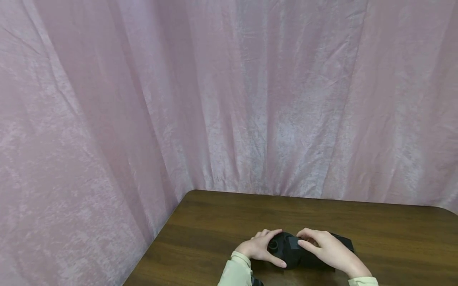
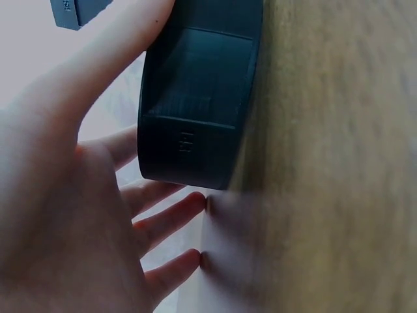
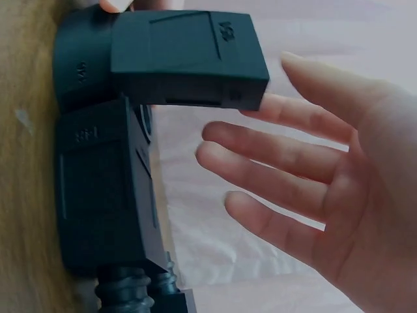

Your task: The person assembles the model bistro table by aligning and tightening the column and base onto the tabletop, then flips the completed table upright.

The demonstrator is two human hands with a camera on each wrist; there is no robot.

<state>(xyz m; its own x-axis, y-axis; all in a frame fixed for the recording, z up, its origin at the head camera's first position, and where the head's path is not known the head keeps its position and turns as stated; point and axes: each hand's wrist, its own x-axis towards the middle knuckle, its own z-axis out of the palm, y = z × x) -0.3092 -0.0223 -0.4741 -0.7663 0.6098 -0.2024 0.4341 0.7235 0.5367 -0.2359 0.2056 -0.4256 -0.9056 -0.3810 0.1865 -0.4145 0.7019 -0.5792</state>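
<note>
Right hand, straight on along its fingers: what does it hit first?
Most likely the raised black block: the index finger of the right hand already overlaps its edge in the right wrist view. Depth is unclear, so I can't tell if they touch.

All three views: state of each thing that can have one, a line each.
Left grip: spread round the rounded black piece, thumb against it.
Right grip: fingers parted at the raised block; firm contact can't be told.
Rounded black piece: resting on the table.
Raised block: jutting up, lower end against the rounded piece.
Lower block: lying on the table.
Curtain: hanging in folds.
</note>
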